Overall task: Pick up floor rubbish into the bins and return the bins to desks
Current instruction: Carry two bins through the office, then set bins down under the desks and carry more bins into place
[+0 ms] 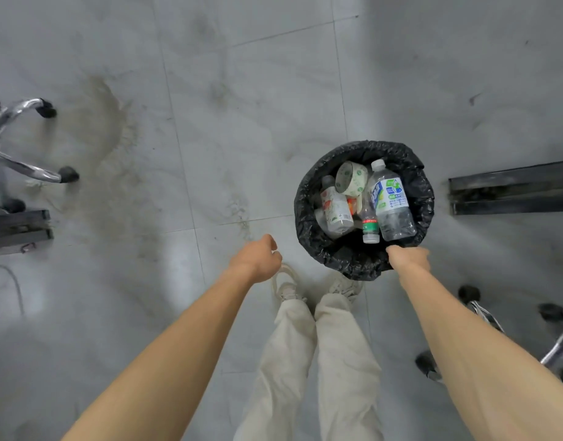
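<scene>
A round bin lined with a black bag [308, 198] hangs in front of me above the grey tile floor. Inside lie a large clear bottle with a blue-green label [391, 202], a smaller bottle with a green band [369, 222], another labelled bottle [335, 208] and a paper cup [351, 179]. My right hand [409, 257] grips the bin's near rim. My left hand [257, 257] is curled into a loose fist to the left of the bin, holding nothing that I can see. My legs and pale shoes are below.
A chrome chair base with black castors [28, 144] stands at the left, beside a dark desk foot [17, 229]. Another dark desk foot [512, 187] lies at the right, with a second chair base [556, 342] near my right arm. A cable loop [14, 281] lies at lower left.
</scene>
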{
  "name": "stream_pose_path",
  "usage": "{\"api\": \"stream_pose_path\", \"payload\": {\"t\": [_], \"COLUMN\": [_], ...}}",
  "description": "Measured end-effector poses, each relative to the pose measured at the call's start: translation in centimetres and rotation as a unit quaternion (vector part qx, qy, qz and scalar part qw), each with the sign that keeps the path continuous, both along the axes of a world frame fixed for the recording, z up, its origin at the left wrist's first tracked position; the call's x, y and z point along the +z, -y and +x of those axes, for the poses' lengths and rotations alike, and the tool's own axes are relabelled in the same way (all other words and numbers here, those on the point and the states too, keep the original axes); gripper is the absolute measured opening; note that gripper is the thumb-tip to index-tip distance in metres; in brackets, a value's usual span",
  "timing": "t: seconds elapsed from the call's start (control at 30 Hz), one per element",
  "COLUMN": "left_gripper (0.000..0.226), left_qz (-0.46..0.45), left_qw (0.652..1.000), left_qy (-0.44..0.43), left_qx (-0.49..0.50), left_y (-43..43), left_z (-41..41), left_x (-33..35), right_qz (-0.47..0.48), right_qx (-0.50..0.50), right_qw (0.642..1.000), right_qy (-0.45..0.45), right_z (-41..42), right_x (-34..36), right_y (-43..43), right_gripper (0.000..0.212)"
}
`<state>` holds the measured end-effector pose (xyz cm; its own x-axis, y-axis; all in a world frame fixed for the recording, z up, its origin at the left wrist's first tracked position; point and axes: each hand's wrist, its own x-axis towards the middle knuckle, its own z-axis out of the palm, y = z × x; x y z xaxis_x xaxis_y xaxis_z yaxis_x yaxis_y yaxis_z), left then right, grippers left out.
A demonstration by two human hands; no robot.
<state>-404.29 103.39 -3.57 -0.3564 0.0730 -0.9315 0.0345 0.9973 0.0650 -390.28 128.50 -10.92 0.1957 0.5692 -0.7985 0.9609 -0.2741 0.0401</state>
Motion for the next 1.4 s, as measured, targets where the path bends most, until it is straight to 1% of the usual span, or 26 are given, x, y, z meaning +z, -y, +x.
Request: {"api": "stream_pose_path", "payload": {"t": [0.07,0.17,0.2,0.27,0.43,0.5,0.57,0.67,0.73,0.83,0.93,0.97,1.03,1.07,1.1,1.2,1.3,1.4], "left_gripper": [0.041,0.04,0.039,0.037,0.036,0.035,0.033,0.032,0.031,0.034,0.037,0.037,0.037,0.038,0.038,0.04,0.042,0.042], "left_qz": [-0.001,0.012,0.025,0.061,0.158,0.208,0.253,0.319,0.355,0.386,0.406,0.412,0.424,0.432,0.431,0.458,0.473,0.489], "left_qw": [1.0,0.998,0.997,0.991,0.964,0.941,0.914,0.865,0.827,0.78,0.727,0.715,0.69,0.664,0.654,0.604,0.534,0.455], "left_qy": [-0.011,-0.033,-0.045,-0.075,-0.151,-0.181,-0.209,-0.247,-0.278,-0.301,-0.316,-0.313,-0.3,-0.289,-0.284,-0.254,-0.218,-0.18], "left_qx": [-0.02,-0.053,-0.062,-0.088,-0.154,-0.193,-0.24,-0.298,-0.337,-0.39,-0.455,-0.47,-0.503,-0.538,-0.553,-0.601,-0.666,-0.722], "left_y": [-0.6,-2.8,-3.9,-6.2,-11.7,-13.5,-14.9,-16.1,-16.4,-16.3,-15.8,-15.6,-15.7,-16.2,-16.3,-17.1,-17.3,-16.5], "left_z": [-0.7,-2.2,-2.8,-4.0,-5.7,-5.7,-5.3,-4.5,-3.7,-1.9,0.9,2.1,5.4,8.6,10.1,17.3,27.2,38.7], "left_x": [2.5,8.1,10.5,16.3,29.3,34.9,39.7,45.5,49.2,54.1,57.8,58.8,60.4,61.3,61.6,62.6,63.7,64.6], "right_qz": [-0.013,-0.044,-0.042,-0.005,0.104,0.15,0.183,0.234,0.284,0.334,0.374,0.386,0.415,0.438,0.449,0.468,0.484,0.493], "right_qx": [0.099,0.278,0.311,0.362,0.436,0.424,0.394,0.342,0.305,0.225,0.148,0.129,0.091,0.059,0.049,-0.001,-0.068,-0.151], "right_qw": [0.995,0.957,0.944,0.918,0.857,0.847,0.846,0.845,0.842,0.849,0.853,0.853,0.851,0.851,0.853,0.864,0.867,0.856], "right_qy": [-0.016,-0.074,-0.105,-0.162,-0.253,-0.285,-0.309,-0.338,-0.343,-0.343,-0.333,-0.327,-0.308,-0.284,-0.263,-0.186,-0.1,-0.023], "right_z": [-1.2,-3.5,-4.3,-5.3,-6.6,-6.0,-4.7,-2.0,0.7,6.0,11.8,13.8,18.6,22.3,24.3,31.6,40.3,49.3], "right_x": [3.4,10.9,14.2,21.3,37.4,44.5,50.3,57.1,61.2,65.1,67.5,68.0,68.5,68.8,68.6,68.7,69.3,70.1], "right_y": [-0.4,-1.3,-1.8,-2.6,-4.8,-5.0,-4.8,-3.9,-2.7,-0.3,3.2,4.5,7.1,9.0,9.9,14.0,18.9,25.0], "right_gripper": [0.053,0.037,0.034,0.032,0.029,0.03,0.032,0.031,0.031,0.031,0.03,0.03,0.03,0.03,0.032,0.04,0.039,0.04]}}
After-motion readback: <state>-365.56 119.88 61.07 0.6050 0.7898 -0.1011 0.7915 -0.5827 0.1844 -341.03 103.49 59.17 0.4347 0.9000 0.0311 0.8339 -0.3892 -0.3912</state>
